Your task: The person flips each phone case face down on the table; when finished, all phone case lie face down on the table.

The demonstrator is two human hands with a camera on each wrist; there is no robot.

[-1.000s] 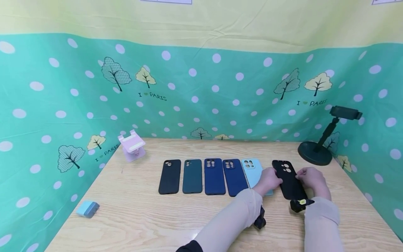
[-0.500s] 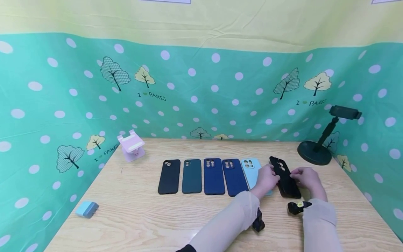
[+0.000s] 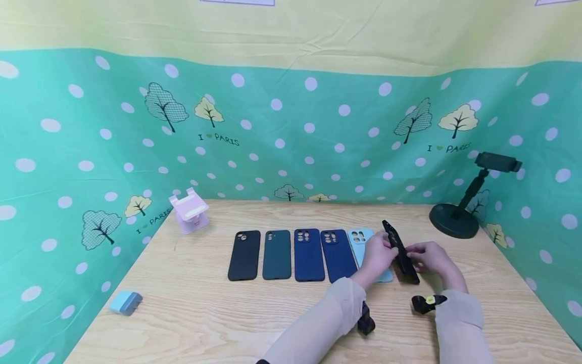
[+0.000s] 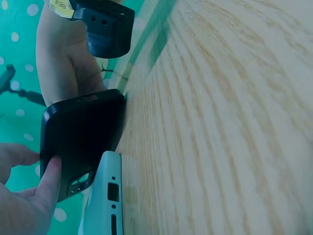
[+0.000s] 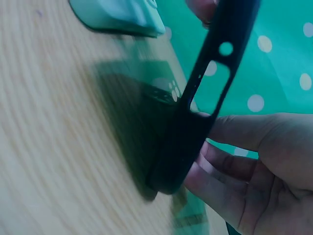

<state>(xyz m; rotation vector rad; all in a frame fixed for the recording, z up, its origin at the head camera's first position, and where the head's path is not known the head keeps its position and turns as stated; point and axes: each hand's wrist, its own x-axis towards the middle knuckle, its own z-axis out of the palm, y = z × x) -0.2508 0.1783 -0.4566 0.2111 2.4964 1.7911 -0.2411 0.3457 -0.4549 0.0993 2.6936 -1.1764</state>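
A black phone case (image 3: 403,260) stands tilted up on its long edge near the right end of a row of cases. My left hand (image 3: 377,253) pinches its near-left side, thumb and a finger on the edge beside the camera cutouts in the left wrist view. On the other side my right hand (image 3: 431,258) grips it; the right wrist view has its fingers (image 5: 234,129) against the case's edge. Just left of the black case lies a light blue phone case (image 3: 359,253), partly hidden behind my left hand.
Left of the light blue case lie two dark blue cases (image 3: 310,260), a teal one (image 3: 277,258) and another black one (image 3: 244,258). A pink stand (image 3: 191,207) is at back left, a black stand (image 3: 454,222) at back right. A blue block (image 3: 126,302) lies front left.
The black case has gone from lying nearly flat to tilted on its edge, and shifted left. Both hands moved left with it, keeping their hold. The other cases stay put.
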